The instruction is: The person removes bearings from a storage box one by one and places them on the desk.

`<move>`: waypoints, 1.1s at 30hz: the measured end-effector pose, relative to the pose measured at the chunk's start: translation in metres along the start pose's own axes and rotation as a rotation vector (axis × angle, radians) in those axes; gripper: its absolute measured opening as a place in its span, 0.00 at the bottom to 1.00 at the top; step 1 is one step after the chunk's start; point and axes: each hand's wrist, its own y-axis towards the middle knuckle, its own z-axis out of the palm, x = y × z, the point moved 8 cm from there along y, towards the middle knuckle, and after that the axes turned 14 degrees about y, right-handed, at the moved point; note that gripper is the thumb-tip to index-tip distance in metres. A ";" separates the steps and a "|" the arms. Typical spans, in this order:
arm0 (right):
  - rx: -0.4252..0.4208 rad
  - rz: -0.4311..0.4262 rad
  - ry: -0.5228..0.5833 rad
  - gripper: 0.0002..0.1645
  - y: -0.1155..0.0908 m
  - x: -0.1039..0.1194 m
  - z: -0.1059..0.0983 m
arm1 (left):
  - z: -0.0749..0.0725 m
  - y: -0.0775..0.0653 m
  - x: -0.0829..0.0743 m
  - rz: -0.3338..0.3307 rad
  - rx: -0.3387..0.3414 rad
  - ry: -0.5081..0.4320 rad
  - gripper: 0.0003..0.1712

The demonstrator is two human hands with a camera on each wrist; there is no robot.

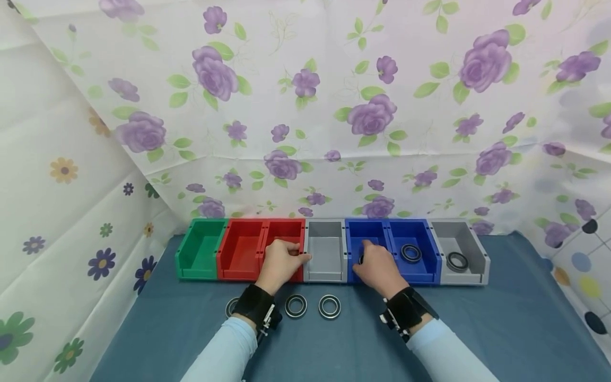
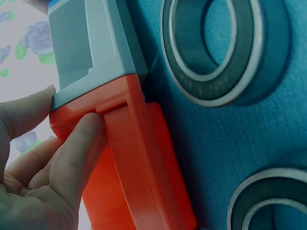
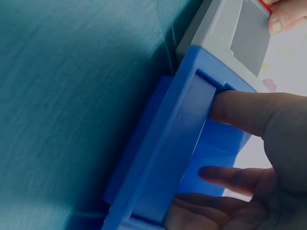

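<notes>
My left hand (image 1: 280, 261) pinches the adjoining side walls of a red bin (image 2: 139, 158) and a grey bin (image 2: 103, 52). The thumb is on the grey side, with a finger inside the red one. My right hand (image 1: 379, 268) reaches into a blue bin (image 3: 165, 143), thumb by its left wall and fingers spread apart. A dark part of a ring bearing (image 1: 361, 259) shows between thumb and forefinger in the head view; the hand hides the rest. In the right wrist view the gap between thumb and fingers shows only blue plastic.
Other bins stand in the row, with a green bin (image 1: 200, 252) at the left end. One bearing (image 1: 411, 253) lies in the second blue compartment, another bearing (image 1: 457, 261) in the right grey bin (image 1: 481, 265). Three bearings lie on the blue cloth (image 1: 315, 350), one partly behind the left wrist.
</notes>
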 end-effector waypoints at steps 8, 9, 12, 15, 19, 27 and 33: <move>0.079 0.142 0.042 0.13 0.003 -0.003 0.004 | -0.002 0.000 0.000 -0.013 0.017 0.003 0.23; 0.081 0.146 0.043 0.13 0.003 -0.003 0.004 | -0.002 0.000 -0.001 -0.013 0.016 0.007 0.23; 0.068 0.140 0.033 0.14 0.004 -0.002 0.004 | -0.001 0.002 0.000 -0.017 0.018 0.014 0.23; 0.037 0.123 0.028 0.15 0.005 -0.004 0.004 | 0.001 0.003 0.002 -0.020 0.022 0.021 0.23; -0.008 0.078 0.027 0.17 0.007 -0.005 0.005 | 0.002 0.002 0.003 -0.025 0.023 0.025 0.23; -0.054 0.052 0.021 0.17 0.007 -0.007 0.004 | 0.001 0.000 0.000 -0.020 0.015 0.036 0.23; -0.074 0.028 0.042 0.16 0.005 -0.005 0.003 | -0.002 0.001 0.001 -0.012 0.003 0.032 0.23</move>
